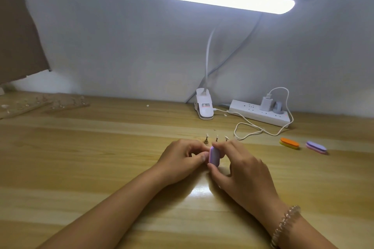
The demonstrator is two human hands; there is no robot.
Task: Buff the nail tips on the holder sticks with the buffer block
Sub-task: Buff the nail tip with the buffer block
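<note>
The person's right hand point(240, 164) is gripping a small lilac oval foam buffer block point(214, 156). The thumb is curling under the block's near end and the fingers are wrapping over its far end. The hand is holding it on edge just above the pale wooden table point(101, 168), in the middle of the view. The left hand point(182, 157) is pressing up against the block's left face, its fingers curled and its thumb and forefinger drawn together. Whatever they are pinching is hiding behind the fingertips, so I cannot tell whether a stick is in that hand (a nail tip being rubbed there seems likely, but that is only a guess).

Just behind the hands, three short holder sticks with whitish nail tips are standing upright in a row: a left stick point(206, 139), a middle stick point(217, 138) and a right stick point(226, 138). None is touching the block. They are showing too small to tell buffed from unbuffed.

Judging from this, the buffing is under way rather than finishing. The block is in hand and being worked at the left fingertips, and the three standing sticks may be waiting their turn.

An orange-and-yellow layered oval block point(289, 143) and a purple-and-pink one point(316, 147) are lying well apart to the right, with neither hand reaching for them.
</note>
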